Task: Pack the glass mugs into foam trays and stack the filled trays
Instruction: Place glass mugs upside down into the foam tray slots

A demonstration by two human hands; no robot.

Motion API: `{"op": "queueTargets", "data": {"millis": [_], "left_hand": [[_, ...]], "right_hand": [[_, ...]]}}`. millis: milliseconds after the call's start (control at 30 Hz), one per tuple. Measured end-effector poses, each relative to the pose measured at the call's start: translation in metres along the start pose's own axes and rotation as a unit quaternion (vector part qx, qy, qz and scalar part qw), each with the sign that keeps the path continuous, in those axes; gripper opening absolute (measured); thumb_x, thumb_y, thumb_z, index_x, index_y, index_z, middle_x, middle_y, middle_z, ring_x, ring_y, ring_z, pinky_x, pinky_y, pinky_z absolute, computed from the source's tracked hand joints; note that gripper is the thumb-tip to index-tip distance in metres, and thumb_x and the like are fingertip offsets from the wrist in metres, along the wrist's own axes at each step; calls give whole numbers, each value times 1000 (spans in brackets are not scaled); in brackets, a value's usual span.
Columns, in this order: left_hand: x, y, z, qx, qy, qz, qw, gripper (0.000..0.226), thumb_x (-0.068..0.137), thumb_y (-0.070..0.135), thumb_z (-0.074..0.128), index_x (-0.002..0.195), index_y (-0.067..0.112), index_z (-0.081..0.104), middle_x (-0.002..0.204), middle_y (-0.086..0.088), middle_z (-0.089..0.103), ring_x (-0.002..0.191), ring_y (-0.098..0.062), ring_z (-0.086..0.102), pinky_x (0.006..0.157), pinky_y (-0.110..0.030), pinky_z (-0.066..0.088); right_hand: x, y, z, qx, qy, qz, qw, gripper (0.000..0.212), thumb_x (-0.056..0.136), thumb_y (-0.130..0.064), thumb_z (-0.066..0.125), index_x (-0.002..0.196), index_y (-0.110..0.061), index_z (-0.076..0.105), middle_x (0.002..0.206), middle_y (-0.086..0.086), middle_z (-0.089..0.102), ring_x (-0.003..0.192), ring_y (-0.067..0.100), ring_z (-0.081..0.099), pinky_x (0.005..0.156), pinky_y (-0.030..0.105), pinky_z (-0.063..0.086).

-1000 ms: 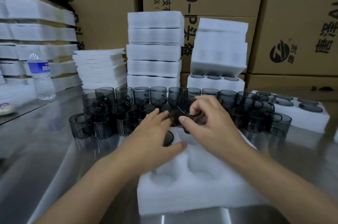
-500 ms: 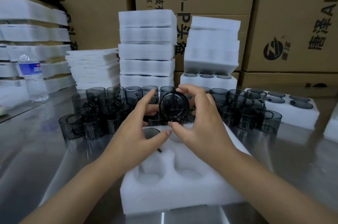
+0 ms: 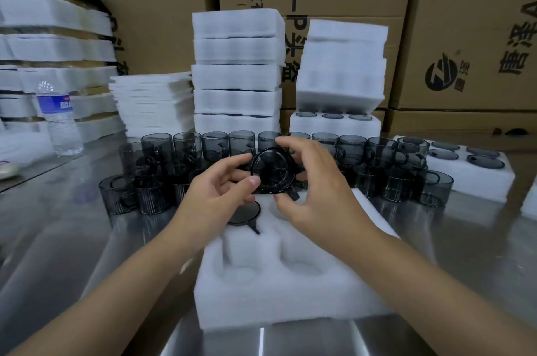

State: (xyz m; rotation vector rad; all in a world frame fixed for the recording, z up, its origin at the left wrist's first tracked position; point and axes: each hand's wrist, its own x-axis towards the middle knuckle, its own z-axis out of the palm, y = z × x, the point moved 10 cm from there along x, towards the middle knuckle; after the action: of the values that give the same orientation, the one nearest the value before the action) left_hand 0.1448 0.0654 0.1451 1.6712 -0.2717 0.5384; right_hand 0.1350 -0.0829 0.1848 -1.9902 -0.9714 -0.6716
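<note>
A smoky grey glass mug (image 3: 271,171) is held up between both hands, tipped so its mouth faces me, its handle pointing down. My left hand (image 3: 216,190) pinches its left rim with thumb and fingers. My right hand (image 3: 315,190) grips it from the right, fingers curled over the top. Below them lies a white foam tray (image 3: 279,280) with round pockets; one mug (image 3: 244,211) sits in its far left pocket. Several loose mugs (image 3: 186,164) stand in rows behind the tray.
Filled foam trays stand stacked at the back (image 3: 236,76), beside a second stack (image 3: 341,76) and a pile of thin foam sheets (image 3: 152,103). A filled tray (image 3: 470,175) lies at right. A water bottle (image 3: 59,120) stands at left. Cardboard boxes (image 3: 465,21) wall the back.
The mug was lifted from the row and tipped mouth-toward-me between both hands. In the last half second it has turned so its handle hangs down; the hands keep their hold.
</note>
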Motion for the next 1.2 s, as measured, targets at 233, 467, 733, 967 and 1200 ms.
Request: {"op": "queueTargets", "data": {"millis": [233,467,733,967,1200], "left_hand": [[2,-6,2,17,-21,-16,999,49,78,18,71,120,35,53,92,-1,68,68,-4,63,65,-12,47],[1,-6,7,35,-45,-28,998,70,74,19,74,138,22,46,97,4,70,74,-10,57,77,-24,48],[-1,0,11,35,-55,-18,998,86,69,36,76,145,25,36,101,-10,69,85,-25,63,86,-44,51],[0,-2,3,61,-19,-13,998,54,85,51,58,134,38,41,76,10,69,68,-5,64,66,-13,48],[0,-1,3,48,-10,-14,999,31,98,21,45,128,28,49,78,11,69,65,-5,63,62,-14,48]], "right_hand": [[-1,-2,-9,-44,36,16,998,62,74,-5,64,131,-21,46,122,-12,42,116,8,36,102,28,31],[-1,2,-28,-55,108,52,991,45,79,-8,66,121,-20,54,111,-11,46,111,13,43,99,39,37],[-1,0,-27,-52,107,47,992,18,83,-9,66,100,-16,67,98,-6,53,103,17,50,92,44,40],[1,5,-20,-66,78,62,993,15,82,-14,68,97,-17,65,88,-11,55,94,16,52,90,43,41],[0,10,-10,-26,32,94,995,31,80,-20,67,102,-35,50,80,-15,56,88,5,48,90,31,37]]}}
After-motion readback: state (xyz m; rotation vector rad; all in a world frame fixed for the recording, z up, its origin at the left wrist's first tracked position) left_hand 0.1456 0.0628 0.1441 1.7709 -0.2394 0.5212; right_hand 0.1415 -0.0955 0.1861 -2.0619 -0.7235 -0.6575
